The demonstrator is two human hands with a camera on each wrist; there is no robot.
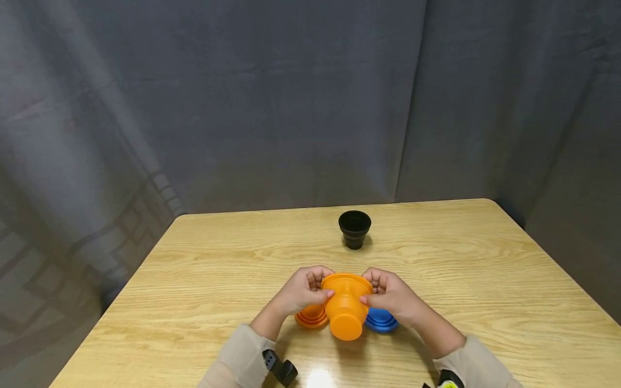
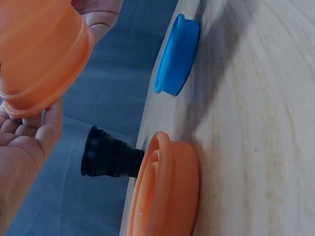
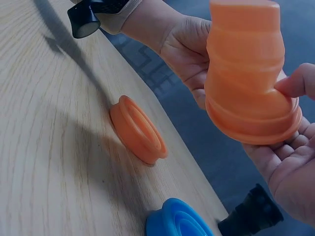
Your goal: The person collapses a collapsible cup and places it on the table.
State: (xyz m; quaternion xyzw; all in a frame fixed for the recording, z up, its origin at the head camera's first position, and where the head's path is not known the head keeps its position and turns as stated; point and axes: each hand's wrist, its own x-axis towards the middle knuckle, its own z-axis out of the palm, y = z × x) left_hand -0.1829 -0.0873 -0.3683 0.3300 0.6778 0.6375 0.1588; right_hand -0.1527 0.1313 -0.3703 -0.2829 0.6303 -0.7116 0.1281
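Observation:
Between both hands an orange collapsible cup is held up off the table, stretched to its tall form, its base tilted toward me. My left hand grips the rim on the left, thumb against the outer wall. On the opposite side my right hand pinches the rim, and in the right wrist view its thumb presses into the soft side. Below the cup on the left lies a flattened orange collapsible cup. A flattened blue collapsible cup lies to the right, partly hidden by the right hand in the head view.
A black collapsible cup stands upright and extended, farther back on the wooden table. Grey curtains hang behind the table and at its sides. Both wrists wear straps with small cameras.

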